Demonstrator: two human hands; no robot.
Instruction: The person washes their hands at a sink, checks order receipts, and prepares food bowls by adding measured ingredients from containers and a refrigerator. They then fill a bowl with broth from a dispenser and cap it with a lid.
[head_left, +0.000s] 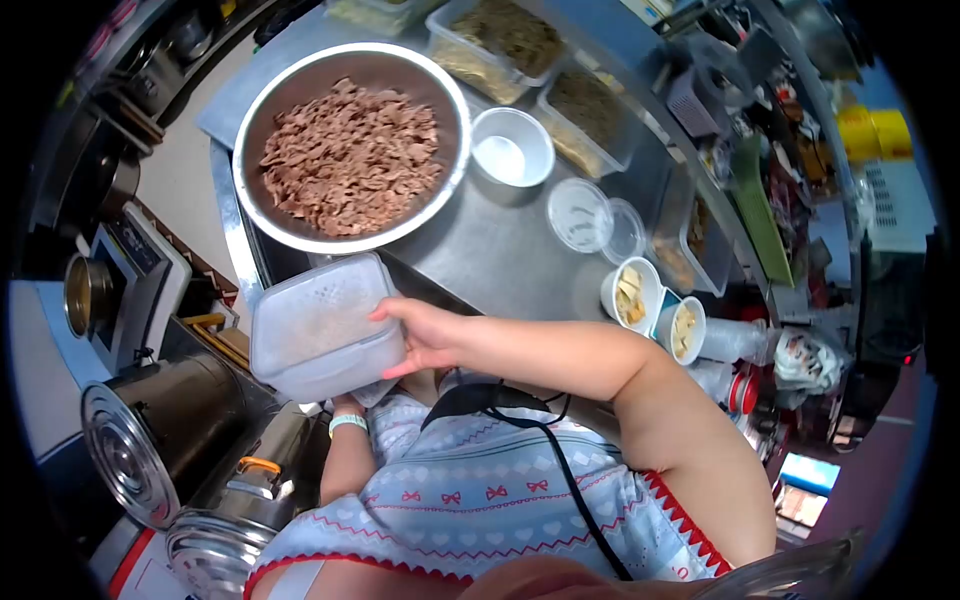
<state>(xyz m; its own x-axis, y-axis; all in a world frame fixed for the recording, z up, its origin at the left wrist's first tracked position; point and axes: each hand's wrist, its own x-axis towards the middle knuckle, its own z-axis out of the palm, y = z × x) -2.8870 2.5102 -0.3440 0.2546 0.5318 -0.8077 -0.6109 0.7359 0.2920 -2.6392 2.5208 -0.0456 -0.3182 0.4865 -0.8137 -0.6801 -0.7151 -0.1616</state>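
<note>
My right hand (pixel 428 336) grips the right side of a lidded, translucent plastic container (pixel 320 320), with fingers on its lid edge and side wall. The container is held in front of my body, just below a large metal bowl (pixel 455 165) of brown sliced meat (pixel 350 155). My left hand (pixel 347 405), below a light wristband (pixel 348 421), is low beside the container's underside. Its fingers are mostly hidden there, so what it holds cannot be made out. Something clear, like thin plastic, shows beneath the container near it.
On the metal counter (pixel 470 240) are a white tub (pixel 512 147), round clear lids (pixel 580 215), two cups of pale chunks (pixel 630 293) and food-filled plastic bins (pixel 590 115). Tall steel pots (pixel 170 430) with lids stand at lower left. A black cord (pixel 575 480) hangs over my apron.
</note>
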